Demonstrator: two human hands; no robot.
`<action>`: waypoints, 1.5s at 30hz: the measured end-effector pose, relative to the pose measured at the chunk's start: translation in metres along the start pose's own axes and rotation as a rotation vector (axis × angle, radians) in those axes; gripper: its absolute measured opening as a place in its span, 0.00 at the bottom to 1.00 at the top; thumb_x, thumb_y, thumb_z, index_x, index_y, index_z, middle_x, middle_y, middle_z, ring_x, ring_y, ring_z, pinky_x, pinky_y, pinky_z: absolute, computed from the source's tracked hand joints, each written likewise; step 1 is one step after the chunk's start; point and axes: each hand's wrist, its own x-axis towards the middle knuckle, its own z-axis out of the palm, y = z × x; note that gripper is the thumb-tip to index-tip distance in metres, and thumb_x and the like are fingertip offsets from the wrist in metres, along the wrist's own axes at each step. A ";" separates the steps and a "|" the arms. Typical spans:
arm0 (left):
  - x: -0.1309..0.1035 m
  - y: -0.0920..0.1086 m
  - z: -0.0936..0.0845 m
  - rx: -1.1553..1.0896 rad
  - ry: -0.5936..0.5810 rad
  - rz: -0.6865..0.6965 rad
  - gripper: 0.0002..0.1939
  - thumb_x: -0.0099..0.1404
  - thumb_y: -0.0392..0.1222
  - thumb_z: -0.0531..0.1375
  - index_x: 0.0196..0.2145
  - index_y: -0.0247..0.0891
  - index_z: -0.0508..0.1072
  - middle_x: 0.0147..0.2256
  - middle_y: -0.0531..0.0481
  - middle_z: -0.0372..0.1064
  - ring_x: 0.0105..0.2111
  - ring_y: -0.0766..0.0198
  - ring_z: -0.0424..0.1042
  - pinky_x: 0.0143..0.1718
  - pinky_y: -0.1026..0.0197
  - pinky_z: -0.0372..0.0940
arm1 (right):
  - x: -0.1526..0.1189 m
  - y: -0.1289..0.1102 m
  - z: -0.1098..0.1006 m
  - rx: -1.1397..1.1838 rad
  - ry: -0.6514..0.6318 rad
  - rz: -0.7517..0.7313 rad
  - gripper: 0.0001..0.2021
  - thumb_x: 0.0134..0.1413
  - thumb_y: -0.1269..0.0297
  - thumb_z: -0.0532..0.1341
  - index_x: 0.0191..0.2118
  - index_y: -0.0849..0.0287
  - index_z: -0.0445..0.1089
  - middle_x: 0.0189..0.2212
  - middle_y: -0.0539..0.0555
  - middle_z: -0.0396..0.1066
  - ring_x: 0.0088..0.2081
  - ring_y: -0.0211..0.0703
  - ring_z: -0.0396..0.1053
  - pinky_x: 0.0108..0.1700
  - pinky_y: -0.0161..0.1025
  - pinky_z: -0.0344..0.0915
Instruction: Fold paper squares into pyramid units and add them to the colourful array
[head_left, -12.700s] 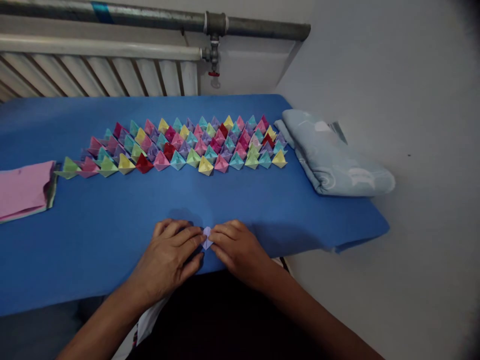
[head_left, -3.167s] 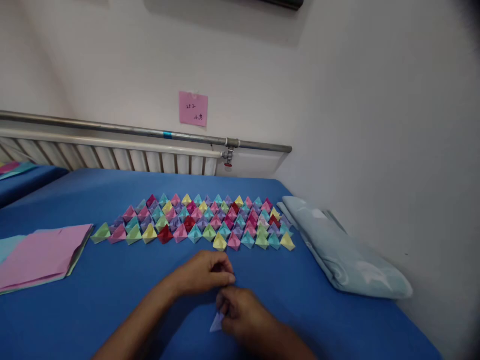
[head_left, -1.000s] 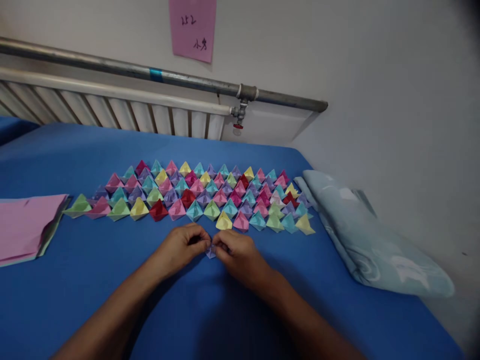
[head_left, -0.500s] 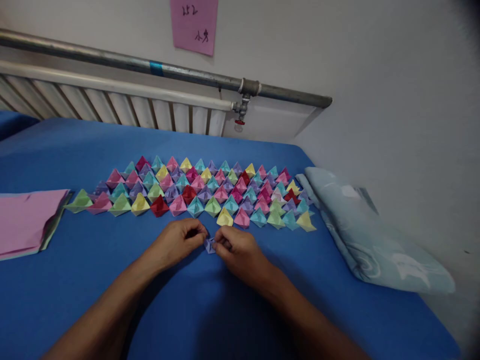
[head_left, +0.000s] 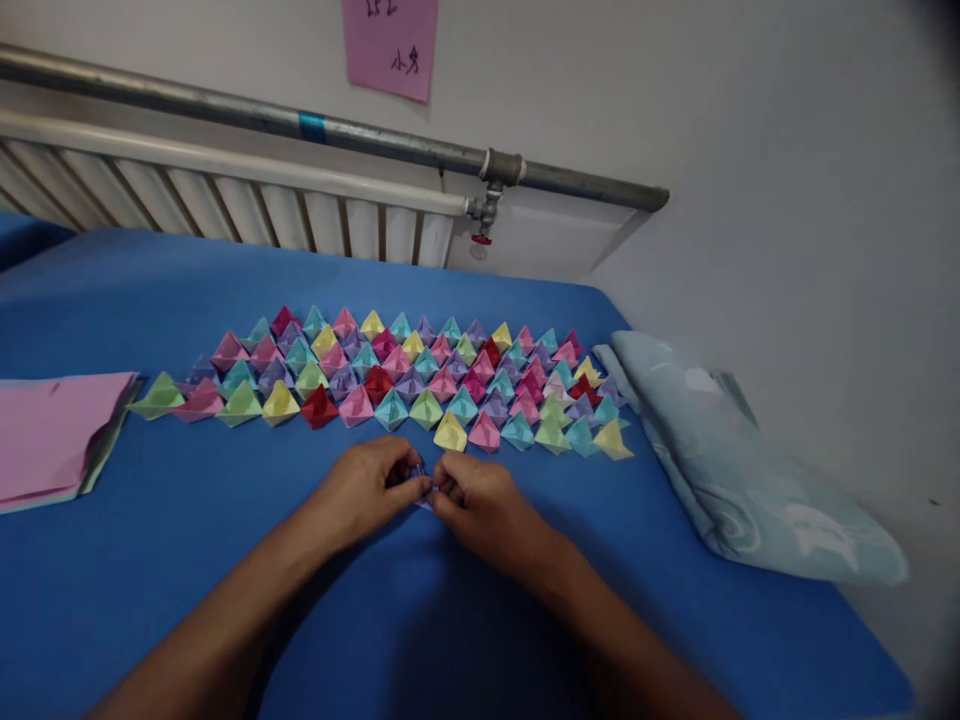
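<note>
A small piece of folded purple paper [head_left: 424, 503] is pinched between my two hands, low over the blue surface [head_left: 337, 620]; fingers cover most of it. My left hand [head_left: 375, 480] grips its left side, the thumb lying across the front. On the right side, my right hand [head_left: 476, 497] holds it between thumb and curled fingers. Just beyond my hands, several rows of folded paper boats [head_left: 426, 410] stand close together in pink, green, yellow, red, blue and purple. Nearest to my fingers is a yellow paper boat [head_left: 450, 433] in the front row.
A stack of coloured paper sheets [head_left: 60, 430], pink on top, lies at the left. At the right is a folded light-blue patterned cloth [head_left: 735, 470]. Behind the surface are a white radiator [head_left: 285, 215], a metal pipe [head_left: 405, 145] and a pink note [head_left: 390, 50] on the wall.
My left hand has shifted slightly right, and its thumb now covers more of the purple paper. My right hand stays at its other side. The view has tilted slightly.
</note>
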 end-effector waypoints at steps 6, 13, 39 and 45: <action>0.001 0.001 0.001 0.103 0.014 0.008 0.05 0.57 0.38 0.55 0.31 0.38 0.71 0.26 0.54 0.66 0.27 0.66 0.65 0.28 0.64 0.57 | -0.001 -0.003 -0.004 -0.037 -0.006 -0.011 0.09 0.49 0.77 0.59 0.28 0.57 0.60 0.22 0.44 0.62 0.24 0.33 0.60 0.28 0.31 0.55; 0.001 0.003 -0.001 0.104 -0.001 -0.005 0.06 0.57 0.37 0.56 0.32 0.38 0.72 0.25 0.54 0.66 0.26 0.66 0.65 0.27 0.64 0.56 | -0.006 -0.015 -0.017 -0.180 -0.092 -0.024 0.08 0.52 0.76 0.60 0.28 0.57 0.60 0.23 0.46 0.63 0.25 0.34 0.60 0.28 0.33 0.54; 0.001 -0.003 0.002 0.063 0.019 -0.001 0.07 0.58 0.39 0.56 0.33 0.39 0.73 0.27 0.53 0.68 0.27 0.65 0.66 0.28 0.63 0.58 | -0.006 -0.017 -0.021 -0.262 -0.255 -0.238 0.07 0.53 0.77 0.56 0.29 0.58 0.61 0.29 0.48 0.63 0.29 0.36 0.60 0.32 0.33 0.55; 0.001 -0.008 0.000 -0.015 0.004 -0.014 0.10 0.60 0.44 0.56 0.35 0.38 0.74 0.29 0.52 0.70 0.28 0.64 0.68 0.29 0.62 0.60 | -0.006 -0.015 -0.019 -0.296 -0.282 -0.229 0.08 0.55 0.76 0.55 0.28 0.58 0.61 0.27 0.48 0.63 0.28 0.35 0.58 0.31 0.33 0.52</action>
